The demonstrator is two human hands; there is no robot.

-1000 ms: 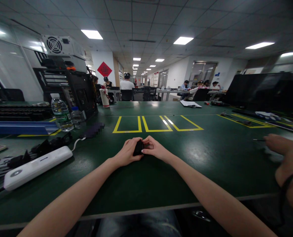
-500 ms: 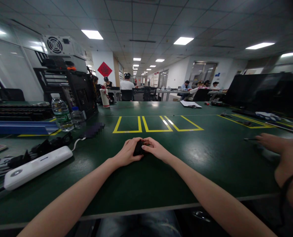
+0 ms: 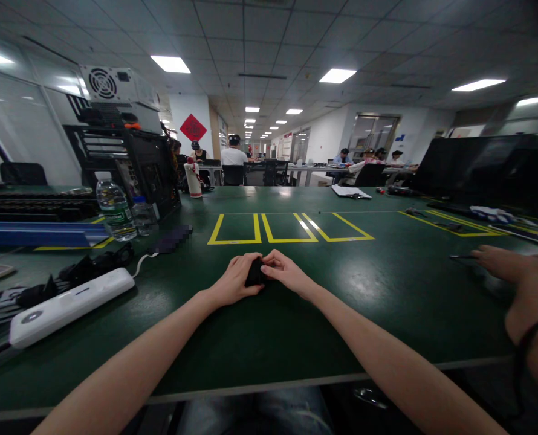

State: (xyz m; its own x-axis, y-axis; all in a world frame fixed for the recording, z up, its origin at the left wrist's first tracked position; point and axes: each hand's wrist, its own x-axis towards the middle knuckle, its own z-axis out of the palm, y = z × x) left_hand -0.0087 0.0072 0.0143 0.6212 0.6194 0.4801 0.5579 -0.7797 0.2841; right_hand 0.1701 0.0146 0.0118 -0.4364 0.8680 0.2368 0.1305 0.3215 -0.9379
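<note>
A small black object is between my two hands, low over the green tabletop or resting on it; I cannot tell which. Its kind is hard to make out, as fingers cover much of it. My left hand is closed around its left side, thumb at the near edge. On the other side, my right hand pinches it with thumb and bent fingers. Beyond both hands, three yellow tape outlines mark the table.
To the left lie a white power strip, dark cables, a water bottle and an open computer case. At the right edge a co-worker's hand holds a thin dark tool. A clipboard lies at the far edge.
My right fingers have shifted very slightly on the black object, which stays in the same place. Otherwise nothing has visibly moved.
</note>
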